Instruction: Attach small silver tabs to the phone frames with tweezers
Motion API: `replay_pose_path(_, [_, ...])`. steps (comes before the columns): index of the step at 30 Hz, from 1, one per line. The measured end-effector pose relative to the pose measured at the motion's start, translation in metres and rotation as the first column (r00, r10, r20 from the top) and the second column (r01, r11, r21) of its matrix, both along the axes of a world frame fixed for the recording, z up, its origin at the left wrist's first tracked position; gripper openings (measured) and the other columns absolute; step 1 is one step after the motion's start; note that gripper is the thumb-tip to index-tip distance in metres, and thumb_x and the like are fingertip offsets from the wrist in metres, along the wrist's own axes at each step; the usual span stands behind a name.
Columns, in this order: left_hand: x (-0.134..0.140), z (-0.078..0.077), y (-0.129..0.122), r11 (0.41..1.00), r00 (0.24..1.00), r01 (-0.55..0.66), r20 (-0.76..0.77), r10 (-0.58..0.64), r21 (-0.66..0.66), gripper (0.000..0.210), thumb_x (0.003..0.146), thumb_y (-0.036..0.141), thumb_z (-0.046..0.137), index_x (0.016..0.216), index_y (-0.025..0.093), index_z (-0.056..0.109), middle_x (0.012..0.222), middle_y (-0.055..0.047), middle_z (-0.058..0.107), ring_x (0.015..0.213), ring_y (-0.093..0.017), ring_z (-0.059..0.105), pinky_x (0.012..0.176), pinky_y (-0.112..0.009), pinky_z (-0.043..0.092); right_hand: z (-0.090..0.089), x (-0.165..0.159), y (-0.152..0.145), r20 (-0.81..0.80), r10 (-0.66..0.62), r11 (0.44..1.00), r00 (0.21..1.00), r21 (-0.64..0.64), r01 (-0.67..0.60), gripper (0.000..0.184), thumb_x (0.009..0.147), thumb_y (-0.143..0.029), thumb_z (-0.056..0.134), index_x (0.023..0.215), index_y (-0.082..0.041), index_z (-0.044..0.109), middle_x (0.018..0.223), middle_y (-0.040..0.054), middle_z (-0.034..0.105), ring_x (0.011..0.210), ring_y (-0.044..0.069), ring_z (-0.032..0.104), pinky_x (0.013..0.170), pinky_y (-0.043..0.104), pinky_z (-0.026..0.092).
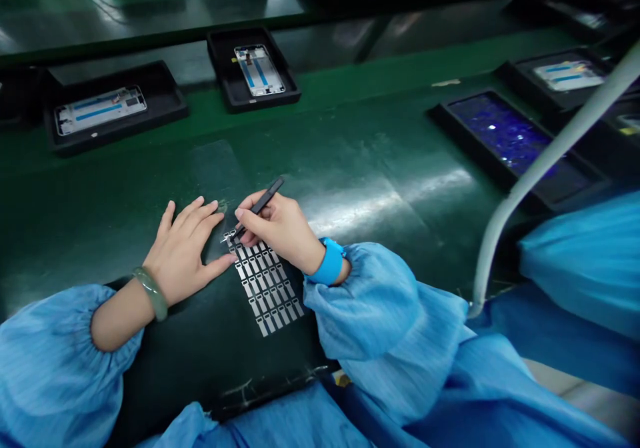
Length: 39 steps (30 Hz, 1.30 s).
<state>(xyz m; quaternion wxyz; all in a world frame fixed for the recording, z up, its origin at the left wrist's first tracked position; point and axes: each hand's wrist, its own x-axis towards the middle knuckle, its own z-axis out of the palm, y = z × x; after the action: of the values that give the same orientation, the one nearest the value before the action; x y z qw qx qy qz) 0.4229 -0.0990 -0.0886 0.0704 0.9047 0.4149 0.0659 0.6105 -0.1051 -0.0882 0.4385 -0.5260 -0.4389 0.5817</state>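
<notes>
Head view, right hand (283, 229) gripping tweezers (257, 207), perhaps touching sticker sheet (265, 285)

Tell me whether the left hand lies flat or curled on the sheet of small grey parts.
Flat: the left hand rests palm down, fingers spread, beside the sheet of small grey parts.

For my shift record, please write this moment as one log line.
left hand: flat beside sheet of small parts | right hand: grips tweezers, tip at sheet's top corner | tray with phone frame: on belt beyond

Glossy green tabletop (380, 168) throwing reflections, matte black plastic trays (165, 101), thin shiny sticker sheet (267, 288), soft blue cloth sleeves (390, 315), smooth jade-like bangle (153, 293).
</notes>
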Motion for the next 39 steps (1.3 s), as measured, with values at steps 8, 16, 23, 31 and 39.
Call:
replay_pose_path(8, [0.025,-0.003,0.007,0.999,0.999,0.033,0.032,-0.033,-0.011,0.060,0.083,0.055,0.045,0.129,0.017,0.042,0.139,-0.014,0.043,0.133,-0.033,0.030,0.107,-0.066,0.011,0.020,0.040,0.009,-0.245,-0.229,0.973,0.942,-0.023,0.231,0.017,0.072,-0.028,0.067,0.078,-0.016,0.058,0.062,-0.0022,0.065,0.044,0.005,0.058,0.043,0.013,0.051])
replay_pose_path(16, [0.083,-0.008,0.045,0.997,0.982,0.023,0.185,-0.037,0.075,0.062,0.085,0.055,0.042,0.131,0.014,0.039,0.142,-0.016,0.037,0.134,-0.029,0.029,0.108,-0.059,0.017,0.040,0.067,0.012,-0.252,-0.399,0.885,0.881,0.144,0.442,0.010,0.078,-0.028,0.062,0.079,-0.019,0.057,0.066,-0.0033,0.064,0.046,0.004,0.058,0.046,0.014,0.052])
replay_pose_path(23, [0.076,-0.016,0.174,0.907,0.917,-0.350,0.283,0.281,0.234,0.043,0.083,0.032,0.048,0.125,0.023,0.048,0.143,-0.012,0.036,0.135,-0.035,0.023,0.106,-0.064,0.013,0.036,0.055,0.012,-0.242,-0.341,0.912,0.908,0.149,0.382,0.011,0.076,-0.026,0.062,0.080,-0.017,0.057,0.065,-0.0023,0.064,0.048,0.005,0.060,0.045,0.015,0.051])
replay_pose_path(31, [0.065,-0.012,0.201,0.883,0.883,-0.400,0.363,0.298,0.247,0.026,0.083,0.026,0.045,0.106,0.023,0.057,0.118,-0.011,0.051,0.118,-0.030,0.042,0.105,-0.056,0.024,0.032,0.053,0.013,-0.218,-0.332,0.916,0.918,0.156,0.369,0.014,0.076,-0.027,0.063,0.081,-0.016,0.057,0.065,-0.0011,0.065,0.049,0.006,0.060,0.046,0.015,0.052])
replay_pose_path(39, [0.028,0.003,0.141,0.858,0.906,-0.325,0.390,0.163,0.397,0.023,0.090,0.028,0.035,0.105,0.022,0.051,0.116,-0.009,0.052,0.116,-0.024,0.044,0.102,-0.045,0.033,0.030,0.056,0.015,-0.240,-0.354,0.906,0.904,0.154,0.395,0.012,0.075,-0.025,0.064,0.079,-0.015,0.058,0.063,-0.0011,0.065,0.047,0.006,0.061,0.044,0.014,0.051])
